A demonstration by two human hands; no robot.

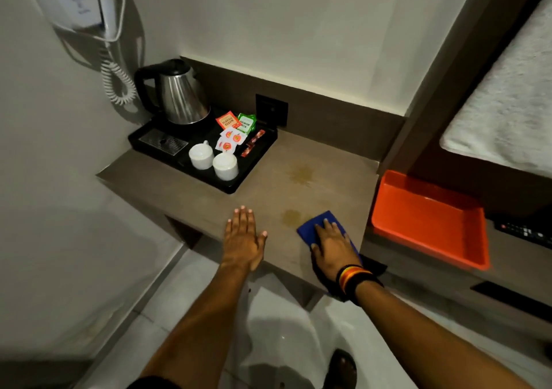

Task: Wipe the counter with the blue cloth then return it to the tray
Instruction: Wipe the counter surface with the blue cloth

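Two yellowish stains [301, 174] sit on the counter [263, 191] — we see the nearer one just beside the blue cloth [318, 224]. Right hand [333, 247] lies flat on the cloth, fingers spread, pressing it at the counter's front edge; left hand [243, 236] rests open, palm down, holding nothing. Orange tray [430, 218] waits empty to the right. Risks, as we judge them: part of the cloth overhangs the edge and could slip off — and a wide sweep toward the far stain could nudge the black tea tray [257, 167] and its cups [213, 160].

Green sachet [246, 122]: "PREMIUM"; orange sachet [228, 120] print unreadable.
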